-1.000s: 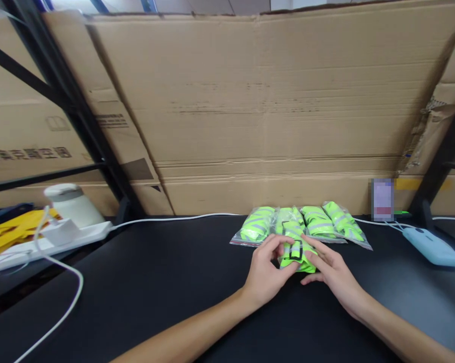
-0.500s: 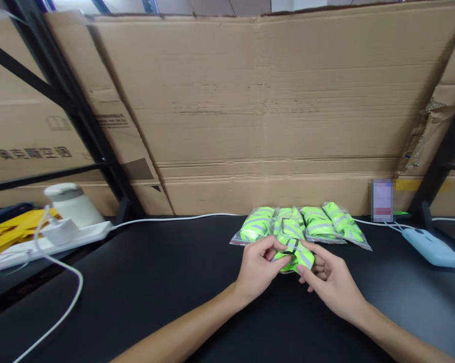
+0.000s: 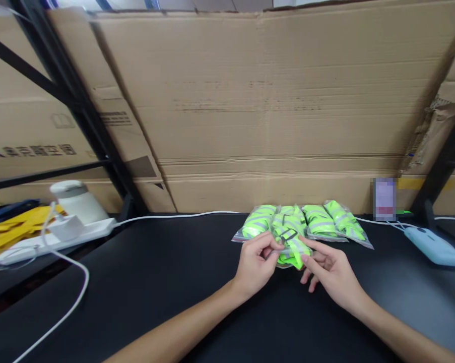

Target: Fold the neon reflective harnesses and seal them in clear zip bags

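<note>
Between my hands is a bundle of neon-green reflective straps [image 3: 296,249], with silvery bands and a dark buckle on top. My left hand [image 3: 254,264] is closed, thumb and forefinger pinching the bundle's left edge. At its right edge my right hand [image 3: 333,271] grips with thumb and forefinger, the other fingers curled loosely below. Clear plastic seems to glint around the bundle, but I cannot tell whether it is inside a bag. Just behind lie several clear bags of similar neon-green straps, among them a left bag [image 3: 260,220] and a right bag [image 3: 344,220].
A black tabletop [image 3: 167,282] spreads beneath my arms. A cardboard wall [image 3: 219,126] rises behind it. On the left are a white power strip [image 3: 94,232], a white cup [image 3: 79,201] and yellow material [image 3: 15,229]. A light-blue device [image 3: 433,245] with a cord lies right.
The buckle on top of the bundle has tilted and a strap end now hangs toward me. My left thumb has drawn back to the bundle's left edge. The bags stay put.
</note>
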Available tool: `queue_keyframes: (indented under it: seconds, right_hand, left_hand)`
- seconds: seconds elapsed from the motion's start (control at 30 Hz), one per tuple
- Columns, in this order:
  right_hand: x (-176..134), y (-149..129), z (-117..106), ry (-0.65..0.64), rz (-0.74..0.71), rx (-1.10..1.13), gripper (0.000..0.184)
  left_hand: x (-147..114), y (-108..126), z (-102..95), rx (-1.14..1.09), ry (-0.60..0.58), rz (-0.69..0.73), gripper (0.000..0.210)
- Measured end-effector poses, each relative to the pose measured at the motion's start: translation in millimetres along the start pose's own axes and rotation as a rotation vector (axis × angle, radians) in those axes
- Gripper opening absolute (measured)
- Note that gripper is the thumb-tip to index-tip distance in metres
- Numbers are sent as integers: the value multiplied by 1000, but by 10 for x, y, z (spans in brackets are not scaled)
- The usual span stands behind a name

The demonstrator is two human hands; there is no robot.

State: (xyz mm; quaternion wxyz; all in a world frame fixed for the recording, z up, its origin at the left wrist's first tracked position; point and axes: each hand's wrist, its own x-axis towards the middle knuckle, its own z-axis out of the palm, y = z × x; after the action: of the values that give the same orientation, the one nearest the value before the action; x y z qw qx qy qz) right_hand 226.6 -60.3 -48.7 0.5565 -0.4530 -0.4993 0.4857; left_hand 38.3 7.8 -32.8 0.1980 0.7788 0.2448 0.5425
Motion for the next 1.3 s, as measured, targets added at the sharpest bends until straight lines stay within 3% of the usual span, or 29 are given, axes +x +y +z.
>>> queue_keyframes:
  seconds: [0.13, 0.23, 0.37, 0.6, 0.8, 0.97, 1.1, 1.2, 1.3]
  right_hand:
    - [42, 26, -17, 76, 21, 6, 59]
    - [44, 37, -28, 61, 10, -5, 51]
    - [-12, 64, -12, -21, -16, -84, 44]
    - [-167, 99, 85, -183, -176, -429, 36]
    - [-206, 51, 138, -225, -256, -606, 34]
    - [-144, 87, 41, -163, -219, -706, 28]
    - [-78, 55, -118, -80, -264, -870, 25]
    - [-58, -2, -219, -121, -376, -984, 29]
    - [-59, -10, -250, -223, -560, -1060, 25]
  left_hand:
    - [-56, 87, 24, 27, -107, 142, 13]
    - [-97, 149, 72, 84, -141, 179, 7]
    - [-114, 137, 95, 202, -129, 113, 26]
    - [-69, 115, 120, 401, -155, -121, 29]
    - [-58, 28, 170, 508, -203, -28, 27]
    - [-95, -70, 39, 349, -330, 143, 28]
    - [-138, -80, -182, 253, -491, 181, 6]
    - [-170, -86, -299, 211, -533, 121, 16]
    - [-195, -95, -327, 217, -500, 82, 20]
